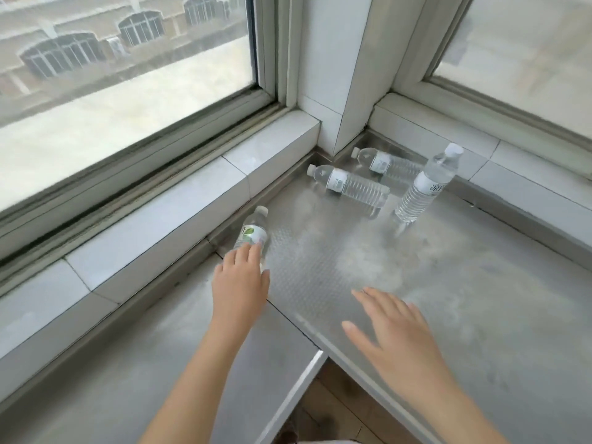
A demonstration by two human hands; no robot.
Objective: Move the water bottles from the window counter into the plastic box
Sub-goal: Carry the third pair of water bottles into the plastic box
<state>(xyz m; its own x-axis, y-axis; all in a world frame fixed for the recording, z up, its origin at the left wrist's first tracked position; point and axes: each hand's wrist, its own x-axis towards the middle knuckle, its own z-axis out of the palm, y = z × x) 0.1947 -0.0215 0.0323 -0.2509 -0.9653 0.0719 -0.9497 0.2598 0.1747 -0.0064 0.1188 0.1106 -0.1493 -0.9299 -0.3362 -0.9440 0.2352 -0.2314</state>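
Observation:
Several clear water bottles are on the grey window counter (pixel 448 283). A green-label bottle (pixel 253 230) stands by the left sill, and my left hand (pixel 240 278) wraps its lower part, thumb on its right side. Two white-label bottles lie on their sides near the corner, one closer (pixel 350 186) and one further back (pixel 386 163). A taller bottle (pixel 427 184) stands upright to their right. My right hand (pixel 390 328) hovers flat over the counter with fingers spread, holding nothing. The plastic box is not in view.
Window frames and tiled sills (pixel 179 216) border the counter on the left and at the back right, meeting at a white corner post (pixel 333 75). The counter's inner edge (pixel 307 370) drops to a wooden floor between my arms.

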